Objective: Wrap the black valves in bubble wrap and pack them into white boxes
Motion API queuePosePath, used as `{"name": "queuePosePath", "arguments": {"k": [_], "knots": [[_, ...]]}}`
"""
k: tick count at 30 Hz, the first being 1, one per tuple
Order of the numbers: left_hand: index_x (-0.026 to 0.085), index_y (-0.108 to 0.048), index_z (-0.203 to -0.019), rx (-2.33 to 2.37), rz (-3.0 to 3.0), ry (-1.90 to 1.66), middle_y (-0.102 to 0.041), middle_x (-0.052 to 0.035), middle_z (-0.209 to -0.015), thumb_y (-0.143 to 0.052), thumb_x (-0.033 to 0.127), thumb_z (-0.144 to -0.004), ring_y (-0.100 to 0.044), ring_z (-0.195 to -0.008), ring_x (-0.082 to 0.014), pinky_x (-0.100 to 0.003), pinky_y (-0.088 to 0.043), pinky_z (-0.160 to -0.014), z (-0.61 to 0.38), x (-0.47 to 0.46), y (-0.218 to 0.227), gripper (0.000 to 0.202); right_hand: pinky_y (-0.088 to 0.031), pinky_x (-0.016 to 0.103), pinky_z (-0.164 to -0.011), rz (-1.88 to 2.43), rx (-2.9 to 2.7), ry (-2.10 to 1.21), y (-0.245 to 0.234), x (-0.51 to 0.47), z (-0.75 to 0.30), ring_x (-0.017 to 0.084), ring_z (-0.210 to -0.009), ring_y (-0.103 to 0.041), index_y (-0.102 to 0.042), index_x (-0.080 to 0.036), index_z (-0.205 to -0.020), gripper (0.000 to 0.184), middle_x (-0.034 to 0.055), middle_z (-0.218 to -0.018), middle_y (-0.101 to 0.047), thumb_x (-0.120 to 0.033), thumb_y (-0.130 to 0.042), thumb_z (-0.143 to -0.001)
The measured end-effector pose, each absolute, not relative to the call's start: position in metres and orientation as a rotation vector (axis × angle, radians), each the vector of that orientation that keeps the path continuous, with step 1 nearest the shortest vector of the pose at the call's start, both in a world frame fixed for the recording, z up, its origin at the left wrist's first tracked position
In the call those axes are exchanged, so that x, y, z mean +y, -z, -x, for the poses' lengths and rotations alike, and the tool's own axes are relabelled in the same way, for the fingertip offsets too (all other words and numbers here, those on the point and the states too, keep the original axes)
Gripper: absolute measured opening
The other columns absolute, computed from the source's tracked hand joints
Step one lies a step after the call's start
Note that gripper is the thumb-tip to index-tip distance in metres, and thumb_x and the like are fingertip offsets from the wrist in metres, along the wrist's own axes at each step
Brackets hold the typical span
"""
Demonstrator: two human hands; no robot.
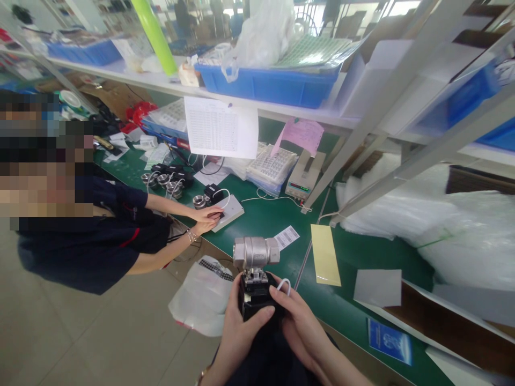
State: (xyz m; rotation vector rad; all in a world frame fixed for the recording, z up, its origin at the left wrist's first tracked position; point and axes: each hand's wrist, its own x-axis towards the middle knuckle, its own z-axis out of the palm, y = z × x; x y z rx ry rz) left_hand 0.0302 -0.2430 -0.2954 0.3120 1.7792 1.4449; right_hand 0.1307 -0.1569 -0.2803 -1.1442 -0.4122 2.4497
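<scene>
Both my hands grip a motorized ball valve (257,253), its steel body up and its black actuator housing below. My left hand (240,313) wraps the left side of the housing, thumb across the front. On the other side my right hand (296,308) closes round it, beside a white cable (284,285) that loops out. The valve is held in front of me at the edge of the green bench (277,214). Just behind it a white printed label (287,238) lies on the bench. My palms and the lower housing are partly hidden.
To the left a co-worker (120,225) has both hands at a white box (229,213), near several similar valves (169,179). A power supply (306,177) stands under the shelf. At right are a yellow paper (325,254), a blue booklet (389,341) and an open carton (450,327).
</scene>
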Motion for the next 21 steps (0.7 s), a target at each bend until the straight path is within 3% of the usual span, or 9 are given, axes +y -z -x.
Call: {"name": "queuePosePath", "arguments": {"k": [6,12,21], "knots": [[0.022,-0.057,-0.132,1.778,-0.311,-1.462,-0.068,-0.0107,-0.128,-0.09,0.039,-0.061,-0.06,-0.126,-0.0353,-0.047,-0.046,-0.111,-0.031,-0.244,0.304,0.08,-0.042,0.04,-0.114,1.114,-0.436,-2.461,0.289,-0.158,-0.137,0.027,-0.118,-0.066,-0.07,-0.02,-0.124,0.061,0.0074,-0.119,-0.076,-0.041,-0.091,-0.07],[0.02,-0.054,-0.135,1.8,-0.31,-1.431,-0.067,-0.0129,-0.131,-0.091,0.042,-0.059,-0.058,-0.128,-0.0368,-0.049,-0.044,-0.112,-0.029,-0.248,0.317,0.087,-0.043,0.042,-0.112,1.129,-0.42,-2.451,0.288,-0.156,-0.134,0.029,-0.12,-0.064,-0.072,-0.019,-0.121,0.062,0.0087,-0.118,-0.076,-0.045,-0.091,-0.069],[0.017,-0.051,-0.136,1.785,-0.361,-1.348,-0.065,-0.0153,-0.133,-0.089,0.045,-0.062,-0.058,-0.128,-0.0372,-0.051,-0.043,-0.113,-0.024,-0.246,0.306,0.088,-0.042,0.044,-0.114,1.106,-0.422,-2.464,0.288,-0.155,-0.136,0.029,-0.119,-0.066,-0.071,-0.019,-0.122,0.06,0.0084,-0.116,-0.076,-0.04,-0.091,-0.07]]}}
